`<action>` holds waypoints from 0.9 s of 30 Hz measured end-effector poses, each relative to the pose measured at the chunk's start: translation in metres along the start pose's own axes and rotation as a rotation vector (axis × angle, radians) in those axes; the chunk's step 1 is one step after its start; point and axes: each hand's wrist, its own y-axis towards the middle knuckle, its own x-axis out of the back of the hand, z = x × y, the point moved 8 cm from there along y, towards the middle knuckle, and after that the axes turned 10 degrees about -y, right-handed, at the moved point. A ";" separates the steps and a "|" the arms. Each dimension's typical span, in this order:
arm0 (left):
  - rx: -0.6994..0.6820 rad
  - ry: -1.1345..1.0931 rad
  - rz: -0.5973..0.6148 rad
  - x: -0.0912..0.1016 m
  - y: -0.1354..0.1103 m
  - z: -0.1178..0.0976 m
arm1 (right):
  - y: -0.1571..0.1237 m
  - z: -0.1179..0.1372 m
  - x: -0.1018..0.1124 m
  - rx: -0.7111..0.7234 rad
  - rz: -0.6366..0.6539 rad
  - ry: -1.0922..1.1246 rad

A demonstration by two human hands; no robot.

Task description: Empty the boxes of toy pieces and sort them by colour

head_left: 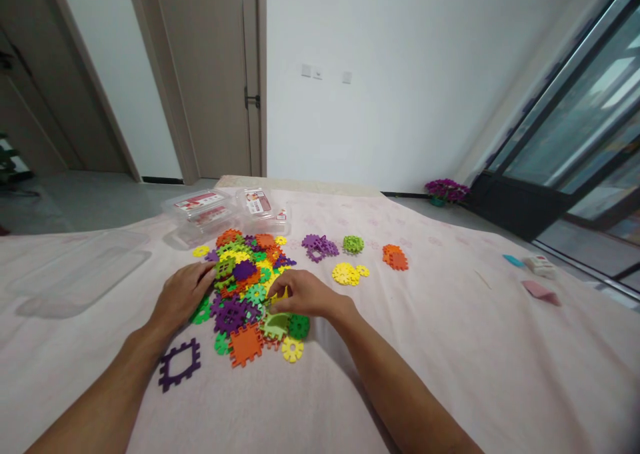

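Note:
A heap of colourful plastic interlocking pieces lies on the cloth, with notched squares, gear-like discs and frames among them. My left hand (185, 293) rests at the heap's left side, its fingers closed on some olive-green pieces (225, 269). My right hand (303, 293) reaches over the heap's right side, thumb and forefinger apart, just above a light green piece (276, 325). Close by are a dark green disc (299, 327), an orange square (246, 345) and a purple lattice square (231, 315). A purple square frame (173, 366) lies beside my left forearm.
Separate small groups lie to the right: purple pieces (320, 246), green pieces (353, 244), yellow discs (345, 274) and orange pieces (395, 257). Clear plastic boxes (205, 213) stand behind the heap. A transparent lid or tray (80, 274) lies left. Small items, including a pink one (541, 292), lie far right.

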 end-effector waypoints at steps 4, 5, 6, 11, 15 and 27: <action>-0.003 0.024 -0.002 0.001 0.000 -0.003 | -0.001 0.021 -0.012 0.038 -0.026 -0.141; -0.005 0.027 -0.005 0.001 0.000 -0.003 | -0.001 0.026 -0.014 0.040 -0.052 -0.170; -0.005 0.029 -0.007 0.001 0.000 -0.003 | -0.002 0.030 -0.016 0.044 -0.081 -0.194; -0.002 0.027 -0.023 0.001 0.000 -0.003 | -0.001 0.051 -0.026 0.094 -0.189 -0.240; -0.001 0.014 -0.028 0.002 0.000 -0.004 | 0.005 0.051 -0.040 0.047 -0.181 -0.270; 0.010 0.023 -0.020 0.003 -0.001 -0.006 | 0.009 0.026 -0.040 -0.160 -0.232 0.061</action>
